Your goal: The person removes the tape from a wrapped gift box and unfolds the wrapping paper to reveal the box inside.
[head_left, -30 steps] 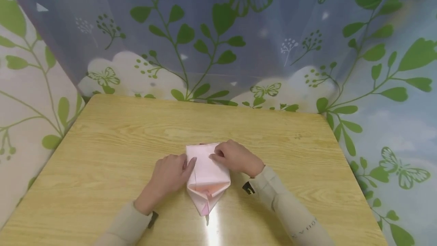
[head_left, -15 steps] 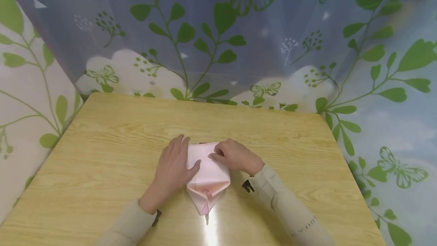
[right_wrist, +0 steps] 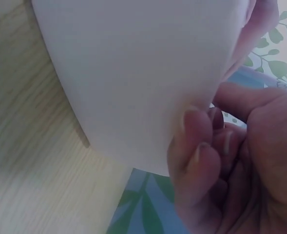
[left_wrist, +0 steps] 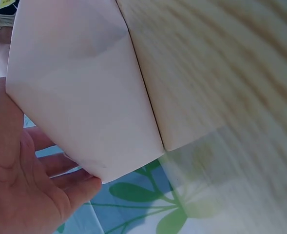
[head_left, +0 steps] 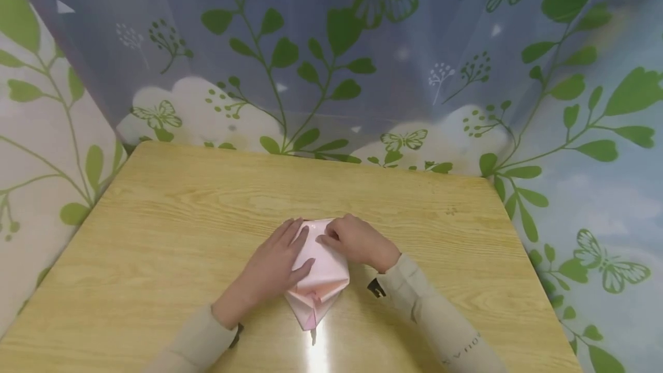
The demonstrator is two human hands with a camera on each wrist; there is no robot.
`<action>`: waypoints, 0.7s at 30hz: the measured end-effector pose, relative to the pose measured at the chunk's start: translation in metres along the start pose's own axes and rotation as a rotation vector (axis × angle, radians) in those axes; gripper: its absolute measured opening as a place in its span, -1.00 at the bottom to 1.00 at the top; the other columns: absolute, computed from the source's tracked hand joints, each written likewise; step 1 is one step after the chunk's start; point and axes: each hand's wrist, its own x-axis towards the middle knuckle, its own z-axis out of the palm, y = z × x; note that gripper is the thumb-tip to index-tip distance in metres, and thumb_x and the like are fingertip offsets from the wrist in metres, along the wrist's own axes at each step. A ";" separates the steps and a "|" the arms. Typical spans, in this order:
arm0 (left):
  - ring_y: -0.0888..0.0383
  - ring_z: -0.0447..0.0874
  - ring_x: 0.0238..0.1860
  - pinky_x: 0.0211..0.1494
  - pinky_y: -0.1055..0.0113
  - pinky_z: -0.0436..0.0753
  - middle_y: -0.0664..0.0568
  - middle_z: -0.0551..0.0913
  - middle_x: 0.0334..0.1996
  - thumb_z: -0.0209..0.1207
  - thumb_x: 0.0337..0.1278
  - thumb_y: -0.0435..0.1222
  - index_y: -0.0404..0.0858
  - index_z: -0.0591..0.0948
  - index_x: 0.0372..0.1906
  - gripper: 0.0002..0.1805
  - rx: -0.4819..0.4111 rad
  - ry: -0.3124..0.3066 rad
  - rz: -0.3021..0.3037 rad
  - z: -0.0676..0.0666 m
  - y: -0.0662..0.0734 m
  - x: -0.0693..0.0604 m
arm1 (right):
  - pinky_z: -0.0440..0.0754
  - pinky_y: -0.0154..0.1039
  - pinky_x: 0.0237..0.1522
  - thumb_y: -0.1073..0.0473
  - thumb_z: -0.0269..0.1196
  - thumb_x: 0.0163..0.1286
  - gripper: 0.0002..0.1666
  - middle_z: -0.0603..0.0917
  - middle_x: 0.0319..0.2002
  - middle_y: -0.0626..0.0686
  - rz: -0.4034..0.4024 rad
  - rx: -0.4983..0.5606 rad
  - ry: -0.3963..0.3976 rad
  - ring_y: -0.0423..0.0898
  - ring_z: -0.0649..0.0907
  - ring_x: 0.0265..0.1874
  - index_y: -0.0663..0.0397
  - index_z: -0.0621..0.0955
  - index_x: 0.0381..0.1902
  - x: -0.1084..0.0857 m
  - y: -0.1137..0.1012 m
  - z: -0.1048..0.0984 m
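A folded pale pink paper piece (head_left: 325,259) lies on the wooden table, with an opened fold and a pointed, darker pink tip at its near end. My left hand (head_left: 273,262) rests along its left side, fingers nearly straight and thumb over the top face. In the left wrist view, fingers of the left hand (left_wrist: 33,190) reach along the paper's edge (left_wrist: 80,92). The right hand (head_left: 362,242) pinches the far right edge. Close up in the right wrist view, curled fingers of the right hand (right_wrist: 231,161) lie against the paper's side (right_wrist: 128,78).
The wood-grain table (head_left: 171,229) spreads around the paper on all sides. Behind it and to both sides hang cloth walls (head_left: 331,73) printed with green leaves and butterflies. A bright light reflection lies on the tabletop near the paper's tip.
My left hand loosened from the left edge, spread its fingers toward the far left corner, then shifted right onto the paper. The right hand has kept its place at the right edge.
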 end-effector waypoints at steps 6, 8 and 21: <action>-0.34 0.43 0.35 0.48 -0.09 0.43 -0.44 0.45 0.33 0.22 0.32 -0.06 -0.55 0.50 0.28 -0.32 0.040 0.002 0.026 -0.001 0.002 0.002 | 0.46 -0.39 -0.60 0.01 0.15 0.57 -0.61 0.50 -0.64 -0.16 0.009 -0.052 0.032 -0.30 0.43 -0.66 -0.02 0.61 -0.49 -0.002 0.000 0.005; -0.34 0.44 0.34 0.49 -0.09 0.42 -0.45 0.45 0.32 0.21 0.33 -0.05 -0.56 0.49 0.28 -0.31 0.059 0.005 0.037 0.000 0.002 0.002 | 0.46 -0.39 -0.60 0.04 0.13 0.58 -0.61 0.49 -0.64 -0.15 0.008 -0.075 0.049 -0.29 0.44 -0.65 0.00 0.61 -0.49 -0.002 0.000 0.006; -0.35 0.40 0.37 0.53 -0.05 0.37 -0.45 0.43 0.34 0.20 0.31 0.06 -0.55 0.47 0.30 -0.22 0.079 -0.005 0.042 -0.002 0.003 0.002 | 0.42 -0.39 -0.59 -0.04 0.20 0.53 -0.52 0.47 -0.69 -0.16 0.011 -0.033 -0.008 -0.28 0.41 -0.67 -0.07 0.53 -0.65 0.004 -0.002 0.001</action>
